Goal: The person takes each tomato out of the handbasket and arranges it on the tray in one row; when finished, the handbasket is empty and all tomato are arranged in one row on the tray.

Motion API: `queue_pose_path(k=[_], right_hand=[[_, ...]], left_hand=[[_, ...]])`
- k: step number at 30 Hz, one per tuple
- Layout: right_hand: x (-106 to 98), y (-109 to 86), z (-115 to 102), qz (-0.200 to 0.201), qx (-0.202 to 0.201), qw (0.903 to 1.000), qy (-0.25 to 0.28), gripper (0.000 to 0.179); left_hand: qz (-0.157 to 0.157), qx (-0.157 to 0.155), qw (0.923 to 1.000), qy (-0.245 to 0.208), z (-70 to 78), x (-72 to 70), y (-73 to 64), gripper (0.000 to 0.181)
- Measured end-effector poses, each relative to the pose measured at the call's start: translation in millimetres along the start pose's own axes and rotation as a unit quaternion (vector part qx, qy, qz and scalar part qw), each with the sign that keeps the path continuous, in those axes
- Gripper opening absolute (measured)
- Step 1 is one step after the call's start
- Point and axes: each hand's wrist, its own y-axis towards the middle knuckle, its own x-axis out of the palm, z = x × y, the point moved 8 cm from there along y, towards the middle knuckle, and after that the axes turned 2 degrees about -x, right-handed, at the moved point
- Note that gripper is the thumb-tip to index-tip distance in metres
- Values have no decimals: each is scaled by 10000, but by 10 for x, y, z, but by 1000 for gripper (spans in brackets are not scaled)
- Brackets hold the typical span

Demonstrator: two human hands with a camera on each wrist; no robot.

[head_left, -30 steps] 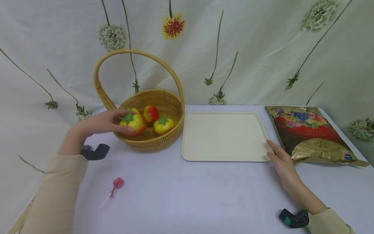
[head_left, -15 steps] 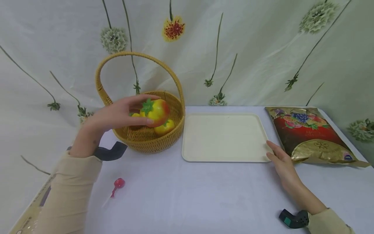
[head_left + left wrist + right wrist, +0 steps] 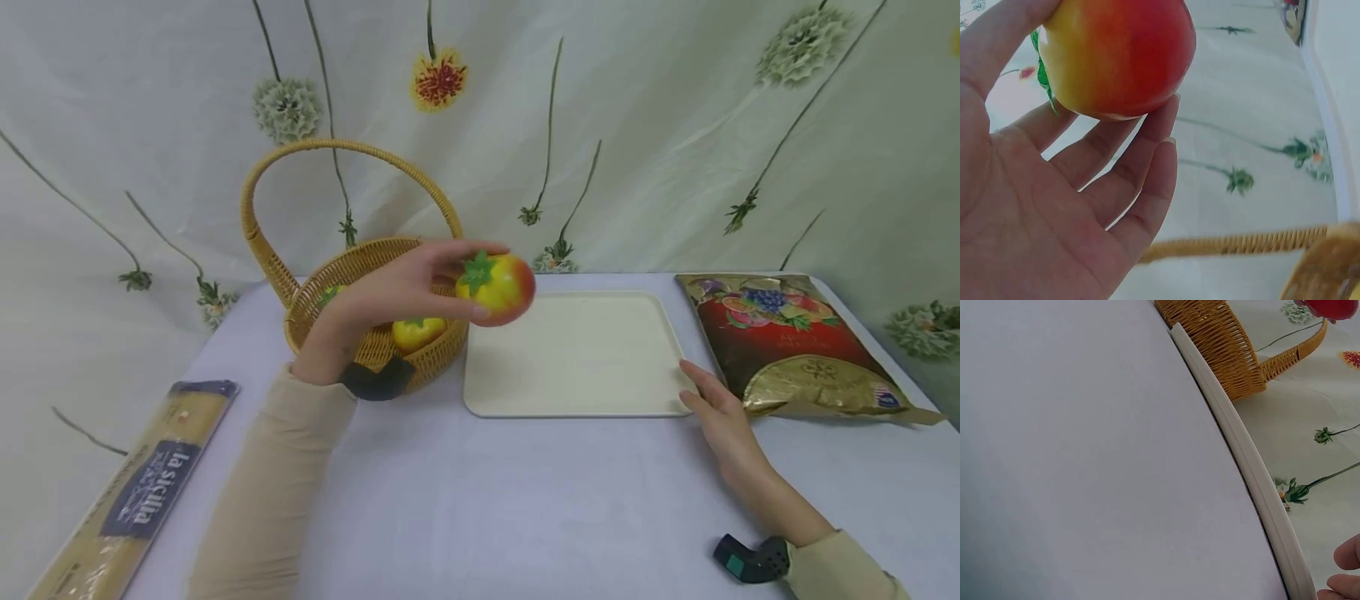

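My left hand grips a yellow-red tomato with a green leafy top, thumb on one side and fingers on the other. It holds the tomato in the air over the left end of a cream tray. In the left wrist view the fingertips curve under the red side of the tomato. At the tray's right edge, the extended fingers of my right hand touch the rim. Behind my left forearm stands a wicker basket with a yellow tomato inside; other contents are partly hidden.
A red and gold fruit-printed bag lies right of the tray. On the left lies a long pasta pack. The basket's tall handle arches behind my left arm. A flower-printed cloth hangs at the back.
My left hand has lifted the tomato out of the basket and carried it right, over the tray. The pasta pack has come into view; the sleeve now covers the lollipop. My right hand stays.
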Motion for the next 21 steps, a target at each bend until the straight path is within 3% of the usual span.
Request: queue_pose_path(k=[4, 8, 16, 21], right_hand=[[-3, -1, -3, 41, -48, 10000, 31, 52], [-6, 5, 0, 30, -51, 9999, 89, 52], [-12, 21, 3, -14, 6, 9999, 123, 53], [-26, 11, 11, 3, 8, 9999, 151, 52]], left_hand=[[-167, 395, 9991, -45, 37, 183, 244, 62], [-231, 496, 9982, -242, -10, 382, 502, 62], [-78, 238, 9960, -856, -283, 765, 959, 63], [77, -24, 9939, -1102, -459, 993, 1184, 74]])
